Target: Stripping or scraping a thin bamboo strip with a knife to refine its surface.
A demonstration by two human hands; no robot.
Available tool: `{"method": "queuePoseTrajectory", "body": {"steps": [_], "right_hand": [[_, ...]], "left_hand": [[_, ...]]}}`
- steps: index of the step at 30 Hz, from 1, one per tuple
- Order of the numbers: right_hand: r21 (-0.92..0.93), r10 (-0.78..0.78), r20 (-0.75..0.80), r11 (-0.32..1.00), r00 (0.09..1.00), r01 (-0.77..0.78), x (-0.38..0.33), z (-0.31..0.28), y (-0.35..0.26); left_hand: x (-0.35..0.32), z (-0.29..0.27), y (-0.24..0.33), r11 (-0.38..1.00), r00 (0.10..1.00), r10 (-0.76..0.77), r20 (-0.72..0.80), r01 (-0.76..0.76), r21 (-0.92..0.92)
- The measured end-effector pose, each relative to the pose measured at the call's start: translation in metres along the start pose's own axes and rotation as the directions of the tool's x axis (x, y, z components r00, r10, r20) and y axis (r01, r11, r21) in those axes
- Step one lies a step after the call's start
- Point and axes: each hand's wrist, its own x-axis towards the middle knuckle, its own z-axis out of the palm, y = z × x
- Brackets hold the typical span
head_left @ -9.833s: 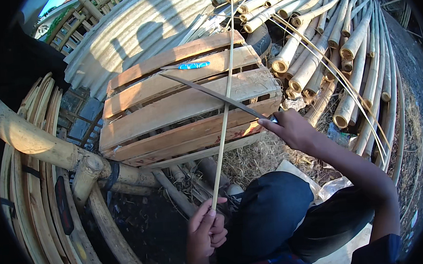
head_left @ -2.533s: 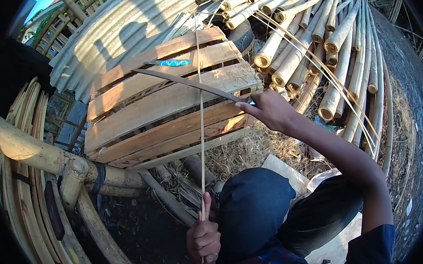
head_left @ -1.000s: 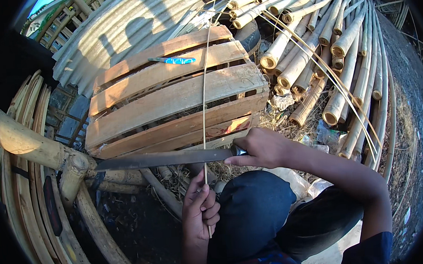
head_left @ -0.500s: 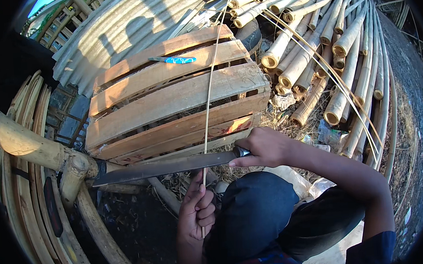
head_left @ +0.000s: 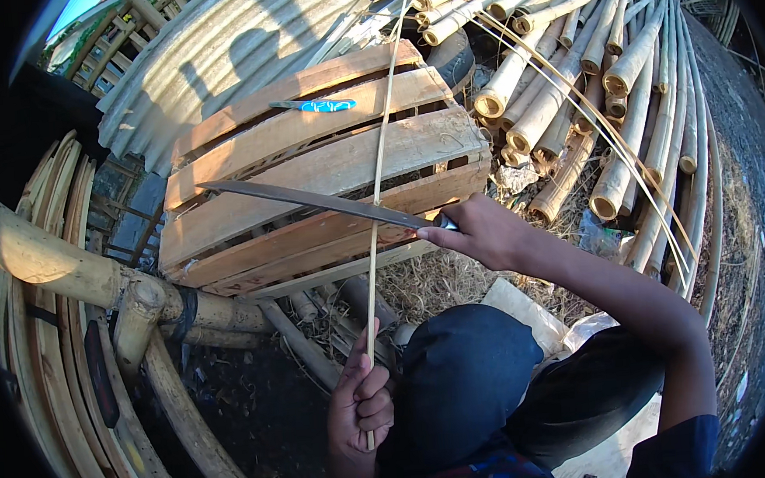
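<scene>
My left hand (head_left: 360,404) is closed around the near end of a long thin bamboo strip (head_left: 379,165), next to my knee in dark blue cloth (head_left: 461,383). The strip runs away from me over a slatted wooden crate (head_left: 307,147). My right hand (head_left: 480,230) grips the handle of a long dark knife (head_left: 310,201). Its blade points left and lies across the strip above the crate's front slats.
A small blue-handled tool (head_left: 322,106) lies on top of the crate. Cut bamboo poles (head_left: 566,96) are stacked at the right, with loose thin strips over them. Thick curved bamboo (head_left: 61,276) frames the left side. Corrugated sheeting (head_left: 213,48) stands behind the crate.
The knife has risen along the strip from just above my left hand up to the crate's front slats. My left hand has kept its grip near my knee.
</scene>
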Motion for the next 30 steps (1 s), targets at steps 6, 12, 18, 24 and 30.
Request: {"method": "queuePoseTrajectory", "body": {"steps": [6,12,18,24,30], "right_hand": [[-0.245,-0.137,0.133,0.955,0.982,0.166,-0.014,0.006,-0.021],[0.068,0.146,-0.079,0.988,0.986,-0.141,0.002,-0.01,0.008],[-0.055,-0.076,0.021,0.995,0.997,0.077,-0.018,0.008,-0.004],[-0.121,0.025,0.038,0.992,0.999,-0.021,-0.006,-0.005,0.001],[0.026,0.009,0.022,1.0,1.0,-0.01,-0.015,0.007,0.005]], "left_hand": [[0.009,0.005,0.005,0.993,0.999,-0.031,0.034,0.034,-0.113],[-0.01,0.0,-0.009,0.999,1.0,-0.016,0.017,0.017,-0.051],[0.009,0.013,0.008,0.89,0.997,-0.008,-0.071,0.039,0.455],[0.007,0.026,-0.008,0.749,0.979,0.066,-0.193,0.08,0.658],[0.012,0.013,0.004,0.782,0.989,0.056,-0.135,0.041,0.622]]}}
